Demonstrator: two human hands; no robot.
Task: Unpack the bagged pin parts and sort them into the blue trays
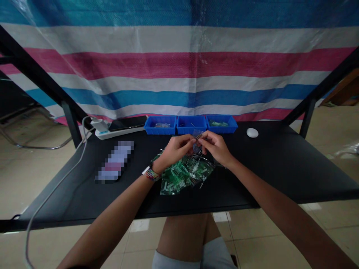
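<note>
In the head view, a small clear bag is held up between the two hands, above the far edge of a heap of packets on the black table. It is pinched between thumb and fingers by the left hand, and its other side is gripped likewise by the right hand. Slim dark pieces are seen at the fingertips; whether they are inside the bag or outside it cannot be told. Green and pale slips and thin rods are shown through the packets' film. Just beyond, a row is formed by the left bin, the middle bin and the right bin, each with small parts inside.

For good handling, the film is best kept taut by one pinch while fine movement is left to the other; the thin rods could easily be dropped, so the grip should be kept low over the table.

No brand, label or writing can be read: the phone screen is pixelated, and no print is legible on the power strip or bins.
</note>
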